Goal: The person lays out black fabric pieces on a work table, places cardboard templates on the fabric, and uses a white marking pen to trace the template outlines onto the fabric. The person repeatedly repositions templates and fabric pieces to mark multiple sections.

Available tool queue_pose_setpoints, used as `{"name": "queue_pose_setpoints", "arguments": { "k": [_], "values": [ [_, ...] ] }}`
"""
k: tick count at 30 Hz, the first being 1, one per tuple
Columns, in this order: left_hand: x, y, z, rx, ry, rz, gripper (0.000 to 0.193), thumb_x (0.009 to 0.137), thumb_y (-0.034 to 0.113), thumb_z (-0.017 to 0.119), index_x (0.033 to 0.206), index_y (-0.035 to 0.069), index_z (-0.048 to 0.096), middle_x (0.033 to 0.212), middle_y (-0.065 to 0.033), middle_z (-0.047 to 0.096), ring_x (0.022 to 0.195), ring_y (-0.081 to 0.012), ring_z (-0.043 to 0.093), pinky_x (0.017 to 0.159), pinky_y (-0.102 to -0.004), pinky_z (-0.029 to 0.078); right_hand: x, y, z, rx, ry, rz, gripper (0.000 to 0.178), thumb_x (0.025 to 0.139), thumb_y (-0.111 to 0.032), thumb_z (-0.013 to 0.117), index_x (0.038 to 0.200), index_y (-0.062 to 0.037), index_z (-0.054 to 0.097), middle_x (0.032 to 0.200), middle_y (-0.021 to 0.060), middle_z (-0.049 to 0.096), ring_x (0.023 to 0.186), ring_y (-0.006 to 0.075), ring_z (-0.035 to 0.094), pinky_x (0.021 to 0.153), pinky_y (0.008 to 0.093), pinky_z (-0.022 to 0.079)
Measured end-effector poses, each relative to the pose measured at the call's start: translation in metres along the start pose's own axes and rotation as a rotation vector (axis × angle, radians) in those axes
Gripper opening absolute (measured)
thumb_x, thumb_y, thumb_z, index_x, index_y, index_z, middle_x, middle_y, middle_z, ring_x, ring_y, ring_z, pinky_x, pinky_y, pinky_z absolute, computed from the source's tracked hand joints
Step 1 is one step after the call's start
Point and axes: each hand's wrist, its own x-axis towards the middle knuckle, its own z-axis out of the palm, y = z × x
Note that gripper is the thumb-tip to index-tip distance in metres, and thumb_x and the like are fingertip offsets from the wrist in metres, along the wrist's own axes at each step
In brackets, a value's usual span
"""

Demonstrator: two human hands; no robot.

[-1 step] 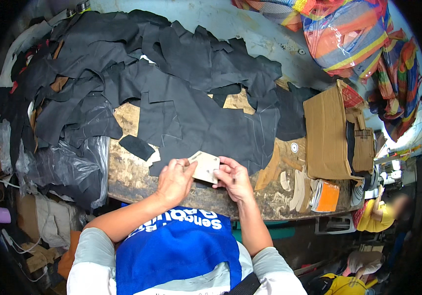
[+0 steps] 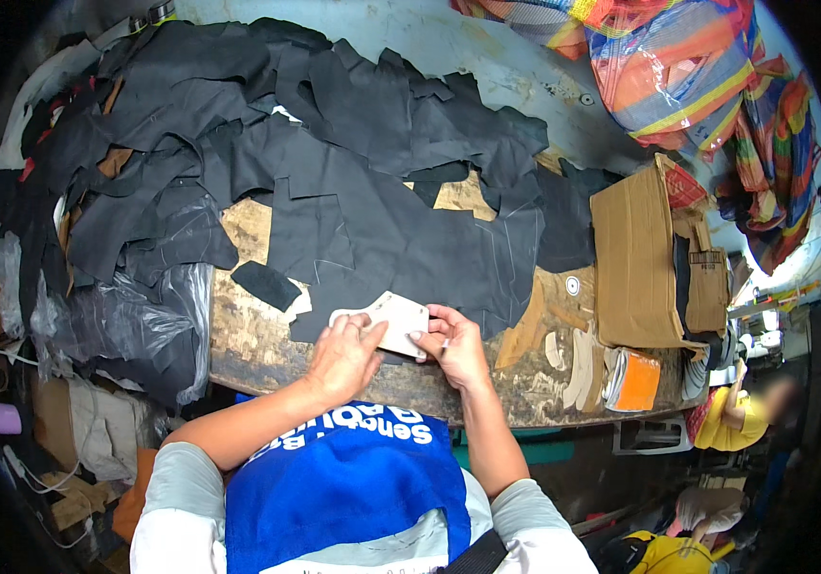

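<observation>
A flat, cream-coloured pattern piece (image 2: 401, 323) with small dark marks lies over the near edge of the black leather-like sheet (image 2: 410, 244). My right hand (image 2: 456, 346) grips its right edge, thumb on top and fingers curled at the far side. My left hand (image 2: 345, 359) is closed at its left part, with bent fingers pressed onto the surface and part of the piece hidden under them. Thin pale lines are drawn on the black sheet beyond my hands.
Overlapping black sheets cover much of the worn wooden table (image 2: 248, 354). A clear plastic-wrapped bundle (image 2: 143, 325) lies left. To the right stand a cardboard box (image 2: 632, 258), narrow pale pieces (image 2: 580, 368) and an orange-fronted stack (image 2: 636, 383). A person in yellow (image 2: 724, 421) is beyond the table.
My left hand has slid slightly left and nearer, its fingers lying further over the pattern piece. More of the piece's left part shows. My right thumb has shifted a little left.
</observation>
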Motion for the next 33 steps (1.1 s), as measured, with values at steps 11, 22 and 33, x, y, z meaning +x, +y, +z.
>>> {"name": "queue_pose_setpoints", "arguments": {
  "k": [11, 22, 33],
  "values": [
    [-0.018, -0.002, 0.009, -0.164, -0.46, 0.316, 0.045, 0.088, 0.035, 0.053, 0.119, 0.002, 0.055, 0.129, -0.0212, 0.045, 0.125, -0.0347, 0.039, 0.099, -0.051, 0.033, 0.017, 0.021, -0.003, -0.644, 0.197, -0.245, 0.044, 0.07, -0.002, 0.073, 0.111, 0.0043, 0.058, 0.078, 0.0047, 0.062, 0.069, 0.0089, 0.059, 0.062, 0.0239, 0.049],
    [-0.009, -0.009, 0.012, -0.049, -0.637, 0.212, 0.069, 0.091, 0.058, 0.03, 0.136, 0.006, 0.04, 0.148, -0.0216, 0.017, 0.139, -0.0367, 0.005, 0.105, -0.0647, 0.004, 0.007, -0.027, -0.029, -0.237, 0.454, -0.199, 0.061, 0.095, -0.054, 0.031, 0.113, 0.0021, 0.047, 0.066, 0.0105, 0.061, 0.051, 0.0134, 0.058, 0.043, 0.0237, 0.045],
    [-0.011, -0.01, 0.012, -0.09, -0.691, 0.182, 0.072, 0.09, 0.063, 0.024, 0.138, 0.011, 0.038, 0.148, -0.0236, 0.015, 0.139, -0.0398, 0.002, 0.105, -0.0642, -0.002, 0.019, -0.001, 0.035, 0.039, -0.175, -0.059, 0.021, 0.083, 0.001, 0.063, 0.102, 0.0058, 0.059, 0.083, 0.0135, 0.067, 0.067, 0.0139, 0.063, 0.064, 0.0251, 0.053]
  ]
}}
